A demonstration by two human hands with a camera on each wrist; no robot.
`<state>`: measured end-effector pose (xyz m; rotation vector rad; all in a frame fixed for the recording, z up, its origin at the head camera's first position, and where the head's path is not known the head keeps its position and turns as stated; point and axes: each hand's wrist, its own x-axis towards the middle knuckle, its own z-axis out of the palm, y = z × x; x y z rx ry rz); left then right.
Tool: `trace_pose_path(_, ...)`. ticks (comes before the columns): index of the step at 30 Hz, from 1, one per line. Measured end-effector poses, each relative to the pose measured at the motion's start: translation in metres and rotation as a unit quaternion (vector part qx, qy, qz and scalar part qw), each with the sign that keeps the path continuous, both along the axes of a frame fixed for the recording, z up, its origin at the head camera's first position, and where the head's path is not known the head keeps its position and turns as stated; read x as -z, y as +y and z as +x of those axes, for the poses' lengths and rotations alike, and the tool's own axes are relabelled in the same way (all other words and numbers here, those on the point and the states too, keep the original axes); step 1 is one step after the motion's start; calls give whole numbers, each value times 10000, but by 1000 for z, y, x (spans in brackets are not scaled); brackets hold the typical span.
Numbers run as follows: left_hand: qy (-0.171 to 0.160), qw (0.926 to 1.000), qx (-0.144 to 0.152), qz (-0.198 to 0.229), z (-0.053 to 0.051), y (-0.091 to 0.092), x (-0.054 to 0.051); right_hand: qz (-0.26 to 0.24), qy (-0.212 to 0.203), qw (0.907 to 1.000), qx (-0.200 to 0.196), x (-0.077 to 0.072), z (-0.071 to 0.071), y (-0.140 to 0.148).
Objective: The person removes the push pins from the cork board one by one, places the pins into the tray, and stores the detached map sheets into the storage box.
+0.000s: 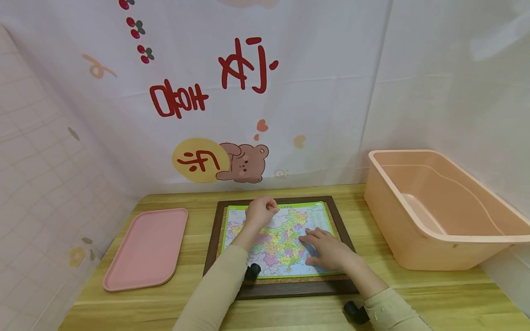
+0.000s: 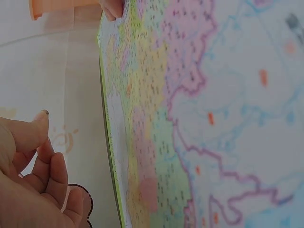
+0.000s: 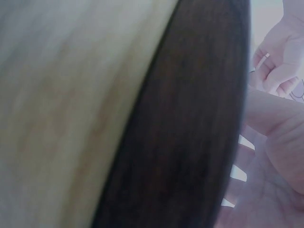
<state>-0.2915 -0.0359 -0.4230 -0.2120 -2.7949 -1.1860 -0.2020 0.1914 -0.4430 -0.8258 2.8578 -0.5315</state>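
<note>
A colourful map (image 1: pixel 273 248) with a green edge lies on a cork board in a dark frame (image 1: pixel 298 288). Over the map's upper part is the left hand (image 1: pixel 260 212), its fingers curled and thumb against the fingers. The left wrist view shows this hand (image 2: pixel 40 166) beside the map (image 2: pixel 147 109), with a small dark spot at the thumb tip; whether anything is pinched there is unclear. The right hand (image 1: pixel 327 248) rests with spread fingers on the map's right side. In the right wrist view the dark frame (image 3: pixel 175 114) partly covers the right hand (image 3: pixel 275 161).
A pink tray (image 1: pixel 146 248) lies on the wooden table (image 1: pixel 194 207) to the left. On the right stands a large peach-coloured tub (image 1: pixel 414 220). A white printed cloth (image 1: pixel 323 92) hangs behind the table. Black devices (image 1: pixel 355 312) are at both wrists.
</note>
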Motion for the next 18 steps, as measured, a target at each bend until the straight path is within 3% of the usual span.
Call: trace_pose_path(18, 300, 9992, 226, 155, 17, -11, -11, 32, 14, 10000, -11, -1, 0, 0)
